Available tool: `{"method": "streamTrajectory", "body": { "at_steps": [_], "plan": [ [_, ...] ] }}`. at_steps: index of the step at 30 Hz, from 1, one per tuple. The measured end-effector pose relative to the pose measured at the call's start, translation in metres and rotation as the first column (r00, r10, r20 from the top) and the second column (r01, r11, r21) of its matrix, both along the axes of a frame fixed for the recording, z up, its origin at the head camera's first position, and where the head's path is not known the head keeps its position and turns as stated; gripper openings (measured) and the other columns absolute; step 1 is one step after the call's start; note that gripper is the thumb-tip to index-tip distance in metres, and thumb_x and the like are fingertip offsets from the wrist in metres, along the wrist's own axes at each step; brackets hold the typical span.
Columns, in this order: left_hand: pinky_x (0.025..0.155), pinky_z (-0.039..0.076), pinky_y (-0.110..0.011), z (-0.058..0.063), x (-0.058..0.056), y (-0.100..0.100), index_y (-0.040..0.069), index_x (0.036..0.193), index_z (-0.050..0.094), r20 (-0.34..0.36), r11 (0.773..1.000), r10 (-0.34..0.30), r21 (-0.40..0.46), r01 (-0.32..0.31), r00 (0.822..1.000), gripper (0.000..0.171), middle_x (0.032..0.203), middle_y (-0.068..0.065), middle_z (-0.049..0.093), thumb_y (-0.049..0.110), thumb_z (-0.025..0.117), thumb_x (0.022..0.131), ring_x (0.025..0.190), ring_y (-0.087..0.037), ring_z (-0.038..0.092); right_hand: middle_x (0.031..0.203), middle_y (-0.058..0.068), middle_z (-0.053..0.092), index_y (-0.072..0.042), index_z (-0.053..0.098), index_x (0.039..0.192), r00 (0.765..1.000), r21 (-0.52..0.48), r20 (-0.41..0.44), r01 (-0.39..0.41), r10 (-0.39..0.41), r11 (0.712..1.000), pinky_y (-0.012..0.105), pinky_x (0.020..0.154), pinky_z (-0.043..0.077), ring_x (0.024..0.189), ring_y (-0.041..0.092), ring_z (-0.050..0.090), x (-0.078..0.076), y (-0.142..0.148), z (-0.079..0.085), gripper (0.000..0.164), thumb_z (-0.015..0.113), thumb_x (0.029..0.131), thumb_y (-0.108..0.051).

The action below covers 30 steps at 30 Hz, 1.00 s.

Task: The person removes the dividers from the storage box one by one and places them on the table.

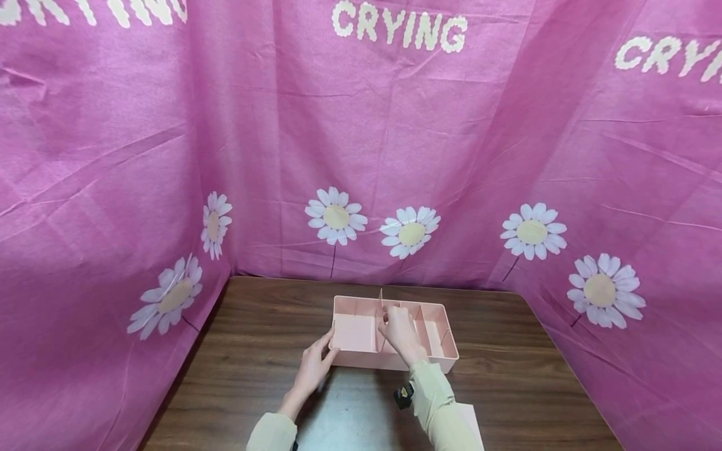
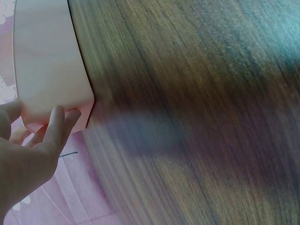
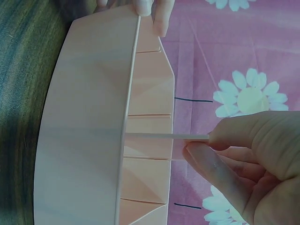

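Pale sleeve nearest | right grip pinches thin divider, upright, partly inside pink box on surface | left grip holds box corner | divider probably light, stiff; best pinched by upper edge

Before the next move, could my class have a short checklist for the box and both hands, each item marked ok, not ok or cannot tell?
1. Pink box resting on the table: ok.
2. Left hand holding the box: ok, at its near left corner.
3. Right hand pinching the thin divider: ok, between thumb and finger.
4. Divider down level with the rim: not ok, it stands above it.
5. Divider's lower edge in place: cannot tell, the box wall hides it.
6. Pale flat piece clear of the box: ok, it lies by the right sleeve.
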<state>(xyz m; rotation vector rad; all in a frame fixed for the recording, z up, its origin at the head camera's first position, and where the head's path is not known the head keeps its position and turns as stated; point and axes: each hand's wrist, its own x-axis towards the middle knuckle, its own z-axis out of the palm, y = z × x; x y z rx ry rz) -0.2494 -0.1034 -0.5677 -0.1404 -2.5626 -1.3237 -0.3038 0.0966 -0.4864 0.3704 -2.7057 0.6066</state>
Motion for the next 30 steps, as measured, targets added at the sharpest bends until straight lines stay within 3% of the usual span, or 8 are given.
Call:
{"method": "streamTrajectory", "body": {
  "at_steps": [23,30],
  "plan": [
    [0.094,0.048,-0.047,-0.0014,-0.0008,-0.0004,0.010,0.133,0.053,0.008,1.000,0.005,0.003,-0.005,1.000,0.047,0.127,-0.013,0.061,0.019,0.063,0.088,0.116,-0.030,0.059,0.067,0.010,0.070,-0.005,0.065,0.076,1.000,0.008,0.001,0.002,-0.002,1.000,0.033,0.052,0.052,0.061,0.024,0.066,-0.0023,0.0000,0.0028,0.011,0.067,0.069,0.002],
    [0.095,0.048,-0.047,-0.0027,-0.0006,0.0004,0.010,0.132,0.054,-0.008,1.000,0.003,0.006,-0.003,1.000,0.046,0.127,-0.013,0.062,0.018,0.064,0.088,0.116,-0.030,0.059,0.069,0.011,0.071,-0.003,0.069,0.085,1.000,0.006,-0.007,-0.001,0.001,1.000,0.034,0.054,0.053,0.063,0.023,0.067,-0.0010,0.0005,0.0028,0.017,0.067,0.068,0.003]
  ]
}}
